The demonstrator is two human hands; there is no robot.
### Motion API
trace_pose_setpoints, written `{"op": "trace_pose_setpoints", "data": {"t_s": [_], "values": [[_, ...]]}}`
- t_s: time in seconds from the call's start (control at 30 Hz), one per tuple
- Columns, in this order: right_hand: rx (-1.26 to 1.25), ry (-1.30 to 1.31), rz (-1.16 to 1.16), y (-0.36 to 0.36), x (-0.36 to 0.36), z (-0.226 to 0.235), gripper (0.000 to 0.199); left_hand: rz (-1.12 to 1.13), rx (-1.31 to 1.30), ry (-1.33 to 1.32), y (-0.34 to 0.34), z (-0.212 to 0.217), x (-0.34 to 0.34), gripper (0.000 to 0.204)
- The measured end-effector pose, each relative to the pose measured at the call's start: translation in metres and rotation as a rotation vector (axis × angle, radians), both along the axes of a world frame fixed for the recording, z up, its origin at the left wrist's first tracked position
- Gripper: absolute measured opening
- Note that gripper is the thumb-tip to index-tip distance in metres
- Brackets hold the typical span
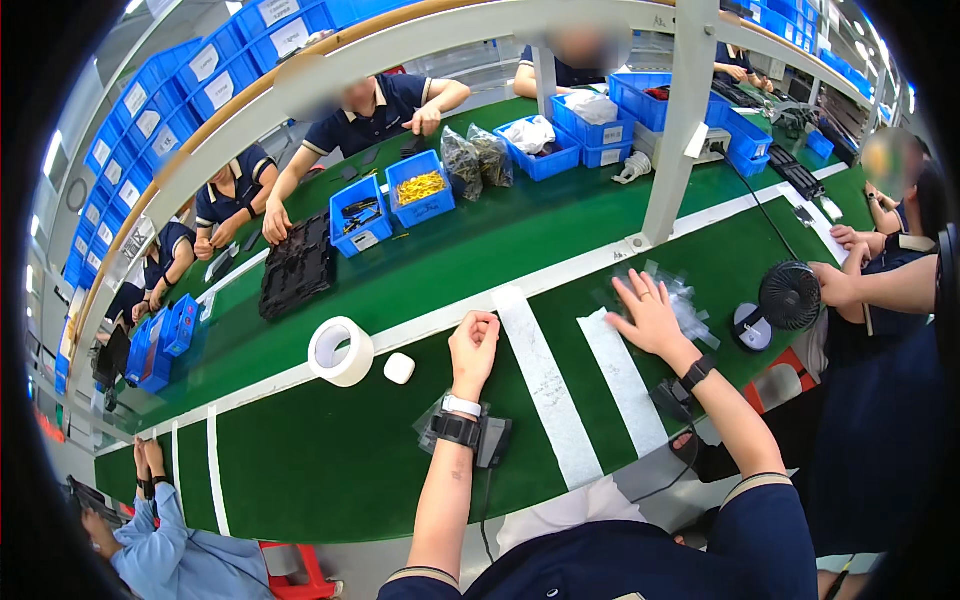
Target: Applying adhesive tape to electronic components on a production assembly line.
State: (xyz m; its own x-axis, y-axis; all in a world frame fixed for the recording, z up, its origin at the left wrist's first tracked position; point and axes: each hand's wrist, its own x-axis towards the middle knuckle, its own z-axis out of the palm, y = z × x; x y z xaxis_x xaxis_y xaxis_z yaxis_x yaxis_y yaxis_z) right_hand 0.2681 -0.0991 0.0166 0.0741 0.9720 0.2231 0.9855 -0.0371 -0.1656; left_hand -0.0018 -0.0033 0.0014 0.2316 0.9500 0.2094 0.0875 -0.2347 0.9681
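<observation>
Plastic pieces [690, 308], clear and thin, lie by the right hand [650, 320], fingers spread; the left hand's [474, 352] curl inward.

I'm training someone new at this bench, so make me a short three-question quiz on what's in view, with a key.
1. True or false: the roll of white tape is to the left of the person's left hand.
2. What colour are the small parts in the blue bin just left of the stuffed clear bags? A: red. B: yellow. C: white.
3. Which of the person's hands is nearer the clear plastic pieces?

Key: 1. True. 2. B, yellow. 3. The right hand, its fingers spread.
</observation>
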Motion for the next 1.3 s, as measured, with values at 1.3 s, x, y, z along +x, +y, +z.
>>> {"op": "trace_pose_setpoints", "data": {"t_s": [1.3], "values": [[0.25,-0.041,0.528,0.167,-0.122,0.08,0.013,0.518,0.27,-0.193,-0.001,0.012,-0.004,0.01]]}}
